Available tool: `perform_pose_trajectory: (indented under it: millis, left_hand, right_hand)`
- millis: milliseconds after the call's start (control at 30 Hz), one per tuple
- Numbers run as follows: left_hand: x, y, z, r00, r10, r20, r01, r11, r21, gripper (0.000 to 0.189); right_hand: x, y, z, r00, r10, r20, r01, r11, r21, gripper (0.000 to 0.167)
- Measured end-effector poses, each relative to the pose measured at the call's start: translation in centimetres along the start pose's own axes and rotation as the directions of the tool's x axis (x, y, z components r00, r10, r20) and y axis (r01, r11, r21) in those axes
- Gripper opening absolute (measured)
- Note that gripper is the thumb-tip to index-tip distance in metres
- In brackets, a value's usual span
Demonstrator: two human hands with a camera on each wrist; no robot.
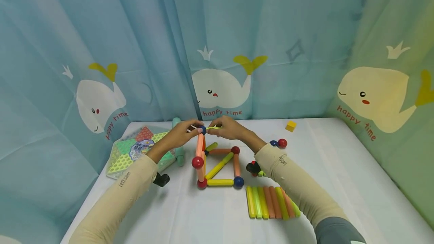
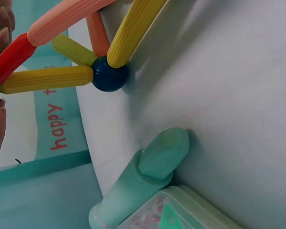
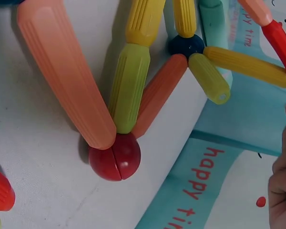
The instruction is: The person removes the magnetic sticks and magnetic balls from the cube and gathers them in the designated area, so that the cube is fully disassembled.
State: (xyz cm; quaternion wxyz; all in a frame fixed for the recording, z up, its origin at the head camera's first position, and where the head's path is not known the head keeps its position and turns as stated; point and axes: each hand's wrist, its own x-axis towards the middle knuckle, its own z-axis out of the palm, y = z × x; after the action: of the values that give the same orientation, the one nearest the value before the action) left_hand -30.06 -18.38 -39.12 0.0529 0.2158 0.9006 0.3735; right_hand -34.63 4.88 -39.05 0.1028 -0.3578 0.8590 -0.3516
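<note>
A frame of magnetic sticks and balls stands mid-table, with a red ball [image 1: 197,162], a yellow stick [image 1: 220,182] and a lower blue ball [image 1: 239,182]. At its raised far corner, my left hand [image 1: 184,134] pinches the top blue ball [image 1: 202,129]. From the right, my right hand [image 1: 230,128] pinches a yellow-green stick [image 1: 213,127], its end right at that ball. In the left wrist view, a red stick [image 2: 12,58] and a yellow stick [image 2: 47,79] meet at this ball. A short green stick [image 3: 209,78] juts from a low blue ball [image 3: 187,45].
A row of loose sticks [image 1: 271,202] lies front right. Blue and red balls [image 1: 282,143] sit farther back, near a yellow cube [image 1: 291,126]. To the left are a patterned plastic case [image 1: 125,161] and a teal cylindrical object [image 1: 179,153]. A whale-print curtain [image 1: 288,29] hangs behind.
</note>
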Motion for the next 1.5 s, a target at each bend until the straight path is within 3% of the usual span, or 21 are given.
perform_pose_trajectory:
  millis: [267,433,600,767,900,1033,1133,1333,1500]
  left_hand:
    - [0.0,0.2,-0.1,1.0,-0.009,-0.006,0.009,1.0,0.014,0.036]
    - [-0.2,0.1,-0.1,1.0,-0.023,-0.011,0.024,0.999,0.028,0.037]
    - [-0.4,-0.1,-0.1,0.999,-0.032,-0.009,0.032,0.999,0.032,0.036]
    - [-0.5,-0.1,-0.2,1.0,-0.018,-0.003,0.018,0.999,0.033,0.038]
    - [-0.5,-0.1,-0.2,1.0,-0.009,-0.004,0.009,1.0,0.025,0.037]
    - [-0.5,0.0,-0.1,1.0,-0.015,-0.003,0.015,1.0,0.02,0.035]
    - [-0.5,0.0,-0.1,1.0,-0.023,-0.003,0.023,1.0,0.018,0.035]
    - [-0.5,0.1,-0.2,1.0,-0.026,-0.004,0.026,1.0,0.017,0.035]
    - [-0.4,0.1,-0.1,1.0,-0.029,-0.003,0.03,0.999,0.018,0.034]
  right_hand:
    - [-0.7,-0.2,-0.5,1.0,-0.005,-0.001,0.005,1.0,-0.009,0.028]
    - [-3.3,0.6,-1.8,0.999,0.036,0.014,-0.035,0.999,-0.032,0.03]
    - [-9.1,1.2,-3.9,0.998,0.067,-0.001,-0.067,0.998,-0.016,0.024]
    - [-16.3,2.4,-5.4,0.993,0.113,-0.029,-0.116,0.989,-0.089,0.016]
    - [-21.4,3.8,-5.8,0.982,0.189,-0.006,-0.189,0.977,-0.095,0.023]
    - [-25.1,5.4,-5.1,0.964,0.264,0.033,-0.262,0.964,-0.053,0.034]
    - [-26.8,6.9,-4.1,0.954,0.295,0.063,-0.295,0.955,-0.004,0.052]
    - [-28.2,9.3,-1.8,0.939,0.337,0.074,-0.338,0.941,0.006,0.039]
    - [-28.6,9.1,-1.3,0.943,0.321,0.092,-0.324,0.946,0.026,0.041]
